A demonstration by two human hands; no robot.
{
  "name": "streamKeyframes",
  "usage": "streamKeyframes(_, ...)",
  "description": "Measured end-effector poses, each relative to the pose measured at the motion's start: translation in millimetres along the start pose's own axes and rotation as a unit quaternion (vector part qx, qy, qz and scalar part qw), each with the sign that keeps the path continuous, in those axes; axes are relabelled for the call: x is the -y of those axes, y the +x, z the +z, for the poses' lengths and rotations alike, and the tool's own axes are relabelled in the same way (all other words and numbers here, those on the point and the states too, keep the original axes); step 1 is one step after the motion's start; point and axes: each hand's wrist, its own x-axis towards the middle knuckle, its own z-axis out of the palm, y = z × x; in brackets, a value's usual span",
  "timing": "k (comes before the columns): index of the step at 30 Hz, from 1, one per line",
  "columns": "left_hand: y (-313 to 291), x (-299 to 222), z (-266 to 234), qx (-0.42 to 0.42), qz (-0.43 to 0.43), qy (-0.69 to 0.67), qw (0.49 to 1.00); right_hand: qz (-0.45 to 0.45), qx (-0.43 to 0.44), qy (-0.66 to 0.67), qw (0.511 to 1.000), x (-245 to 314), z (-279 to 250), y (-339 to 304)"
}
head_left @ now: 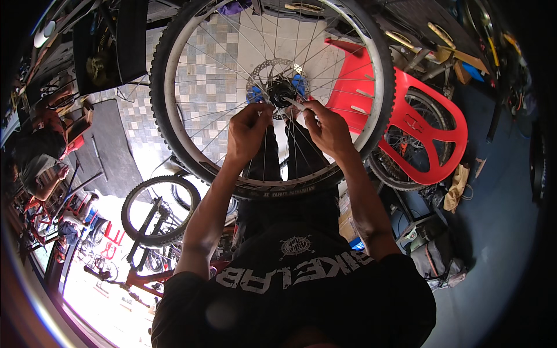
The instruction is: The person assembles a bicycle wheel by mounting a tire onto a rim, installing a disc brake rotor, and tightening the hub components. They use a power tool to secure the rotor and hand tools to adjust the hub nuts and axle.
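Note:
A bicycle wheel with a knobby black tyre stands in front of my body, its lower edge close to my lap. At its centre are a dark hub and a disc rotor with blue parts inside. My right hand is closed around a slim, pale tool whose tip points at the hub; its exact kind is unclear. On the other side of the hub, my left hand is pinched close to the spokes. What its fingertips hold, if anything, is too small to make out.
A red plastic chair is at the right, with another bicycle wheel showing behind it. Down on the left stands a bicycle with a knobby tyre. Another person is at the far left. A grey bag lies at lower right.

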Motion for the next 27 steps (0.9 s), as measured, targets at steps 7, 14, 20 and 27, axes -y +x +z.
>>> streamKeyframes(7, 8.2, -6.0, 4.1, 0.036, 0.066, 0.038, 0.996, 0.015, 0.039, 0.084, 0.996, -7.1, -5.4, 1.0)
streamKeyframes(14, 17.6, -4.7, 2.3, 0.063, -0.023, -0.034, 0.997, -0.026, 0.053, 0.031, 0.998, 23.9, -24.3, 2.0)
streamKeyframes(20, 19.1, -1.1, -6.0, 0.033, -0.145, -0.526, 0.837, 0.001, 0.017, 0.038, 0.999, 36.0, -35.6, 2.8)
streamKeyframes(27, 16.4, -14.4, 8.9, 0.169, -0.043, -0.643, 0.746, -0.069, -0.034, 0.109, 0.991, 69.6, -3.1, 8.4)
